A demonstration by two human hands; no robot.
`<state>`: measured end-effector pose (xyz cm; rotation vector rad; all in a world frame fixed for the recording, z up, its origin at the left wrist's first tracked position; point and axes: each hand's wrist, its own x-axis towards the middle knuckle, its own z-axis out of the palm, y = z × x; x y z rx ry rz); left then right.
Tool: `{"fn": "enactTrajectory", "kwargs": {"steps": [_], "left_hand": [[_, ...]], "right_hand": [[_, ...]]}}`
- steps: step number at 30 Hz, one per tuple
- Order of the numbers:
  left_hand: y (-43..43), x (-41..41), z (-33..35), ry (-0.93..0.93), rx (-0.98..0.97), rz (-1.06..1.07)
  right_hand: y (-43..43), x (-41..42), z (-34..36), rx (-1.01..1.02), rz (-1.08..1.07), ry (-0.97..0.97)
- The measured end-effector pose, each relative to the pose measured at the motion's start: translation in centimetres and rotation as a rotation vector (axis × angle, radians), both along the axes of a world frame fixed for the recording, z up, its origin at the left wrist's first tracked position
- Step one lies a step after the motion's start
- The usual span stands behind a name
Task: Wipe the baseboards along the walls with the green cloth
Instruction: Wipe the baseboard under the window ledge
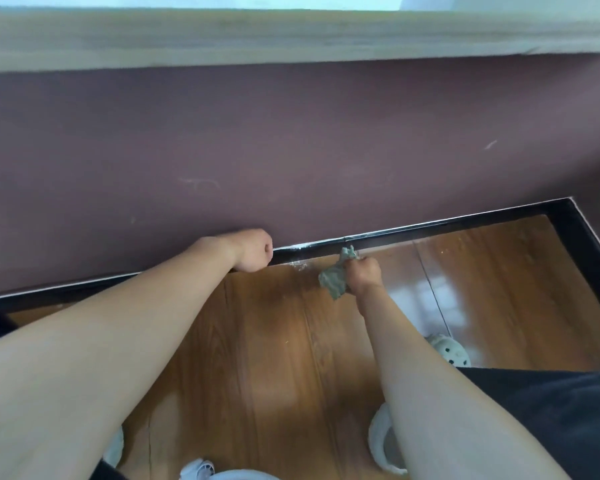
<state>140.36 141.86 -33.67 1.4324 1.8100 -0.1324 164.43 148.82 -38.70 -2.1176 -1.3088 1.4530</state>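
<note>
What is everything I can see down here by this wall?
Crumpled green cloth: one, grey-green, at the baseboard, in the right hand.
Black baseboard strip: one run, black, foot of the wall, turning a corner at right.
Maroon painted wall: one, maroon, above the baseboard.
Pale wooden ledge: one, light wood, top.
Glossy wooden plank floor: orange-brown, below.
White perforated shoe: one, white, on the floor at right.
White rimmed object: one, white, bottom edge, mostly hidden.
Dark garment: black, lower right.
Left hand: one, curled fist, holding nothing, at the wall's foot.
Right hand: one, gripping the cloth.
</note>
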Motion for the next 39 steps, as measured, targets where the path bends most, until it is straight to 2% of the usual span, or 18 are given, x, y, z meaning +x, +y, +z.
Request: {"fn": "enactTrajectory", "kwargs": {"steps": [4,9,17,23,25,28,30,33,35,39], "left_hand": [[0.4,1.3,-0.4,0.021,-0.054,-0.027],[0.6,2.9,-0.6,0.039,-0.055,-0.033],[-1.4,3.4,0.0,0.126,-0.131,-0.042],[-0.6,4.7,1.3,0.112,-0.081,-0.019],[-0.1,5.7,1.4,0.051,-0.01,0.015],[0.3,5.6,0.6,0.092,0.031,0.097],[-0.4,4.3,-0.6,0.091,-0.061,0.09],[-0.5,2.7,-2.2,0.113,-0.194,0.042],[-0.3,2.2,-2.9,0.088,-0.164,0.067],[-0.1,2.1,-3.7,0.018,-0.094,0.141]], "right_hand": [[1.0,1.2,-1.7,-0.029,0.05,0.005],[3.4,1.8,-7.9,-0.029,0.126,-0.007],[1.6,-0.6,-3.9,-0.076,0.124,0.054],[-0.9,-1.8,-2.3,-0.11,0.207,0.084],[-0.4,-1.0,-1.6,-0.049,0.128,0.044],[0.5,0.5,-0.8,0.096,-0.083,-0.027],[1.1,0.5,-0.7,0.164,-0.208,-0.022],[1.3,-1.0,-0.8,0.187,-0.257,0.018],[1.1,-2.6,-1.3,0.201,-0.216,0.054],[0.1,-5.8,-1.7,0.15,0.033,0.011]]}}
